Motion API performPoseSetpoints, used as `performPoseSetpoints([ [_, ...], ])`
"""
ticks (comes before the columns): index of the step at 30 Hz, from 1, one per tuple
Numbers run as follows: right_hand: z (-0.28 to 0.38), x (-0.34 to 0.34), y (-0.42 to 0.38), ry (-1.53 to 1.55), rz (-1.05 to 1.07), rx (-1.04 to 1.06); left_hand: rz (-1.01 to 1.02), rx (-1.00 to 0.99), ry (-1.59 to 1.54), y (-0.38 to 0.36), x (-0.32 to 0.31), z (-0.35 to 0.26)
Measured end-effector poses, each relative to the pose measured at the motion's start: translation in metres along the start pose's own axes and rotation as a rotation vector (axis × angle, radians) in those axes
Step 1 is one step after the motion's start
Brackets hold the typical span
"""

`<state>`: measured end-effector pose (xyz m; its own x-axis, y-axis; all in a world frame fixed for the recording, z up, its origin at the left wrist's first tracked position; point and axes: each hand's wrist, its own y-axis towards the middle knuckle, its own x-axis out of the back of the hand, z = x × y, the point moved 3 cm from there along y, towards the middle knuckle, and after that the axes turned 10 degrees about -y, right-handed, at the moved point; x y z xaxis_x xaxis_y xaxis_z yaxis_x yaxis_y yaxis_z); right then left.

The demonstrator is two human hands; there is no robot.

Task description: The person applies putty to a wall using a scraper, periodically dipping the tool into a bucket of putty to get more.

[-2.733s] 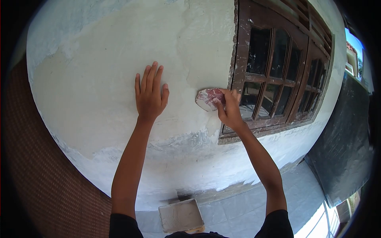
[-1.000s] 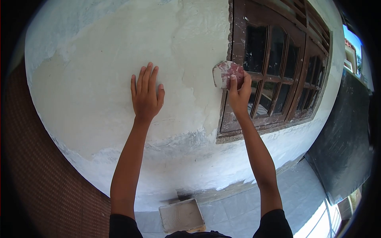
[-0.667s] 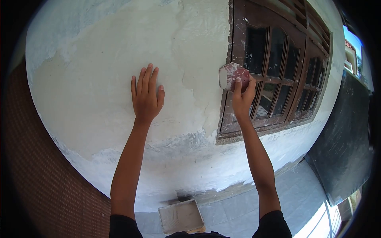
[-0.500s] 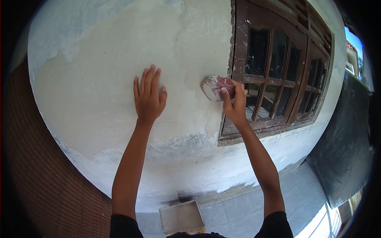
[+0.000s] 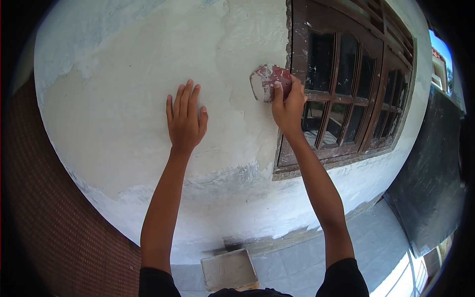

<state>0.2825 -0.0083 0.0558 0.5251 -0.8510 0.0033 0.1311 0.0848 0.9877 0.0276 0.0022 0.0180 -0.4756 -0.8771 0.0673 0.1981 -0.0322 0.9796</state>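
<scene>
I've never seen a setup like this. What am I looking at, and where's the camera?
There's no machine here, just a person's bare hands. The view comes from one camera worn on the head, looking forward and down. The left hand is spread open on the pale, patchy wall. The right hand holds a flat, dark red piece smeared with white, beside a brown window. Below, a shallow tray sits on the grey floor.

No readable text, labels, brands, numbers or signs in view.
</scene>
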Motion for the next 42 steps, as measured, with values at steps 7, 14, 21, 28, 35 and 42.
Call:
performPoseSetpoints([
  [7,-0.01,-0.003,-0.014,0.28,0.014,-0.138,-0.008,-0.001,0.005,0.0,0.0,-0.001],
  [14,-0.017,0.005,-0.001,0.691,-0.135,-0.539,-0.01,0.001,0.009,0.001,0.0,0.001],
  [21,-0.029,0.0,0.009,0.144,-0.099,-0.222,-0.006,0.003,0.001,0.001,0.001,-0.002],
  [28,-0.002,0.003,-0.009,-0.094,0.03,0.109,-0.007,0.008,0.001,0.0,0.0,-0.001],
  [35,-0.024,0.005,-0.015,0.112,0.008,-0.057,-0.01,0.013,0.0,0.0,-0.001,-0.001],
  [42,-0.035,0.027,-0.013,0.524,-0.234,-0.477,-0.01,0.008,0.0,0.0,0.0,0.001],
])
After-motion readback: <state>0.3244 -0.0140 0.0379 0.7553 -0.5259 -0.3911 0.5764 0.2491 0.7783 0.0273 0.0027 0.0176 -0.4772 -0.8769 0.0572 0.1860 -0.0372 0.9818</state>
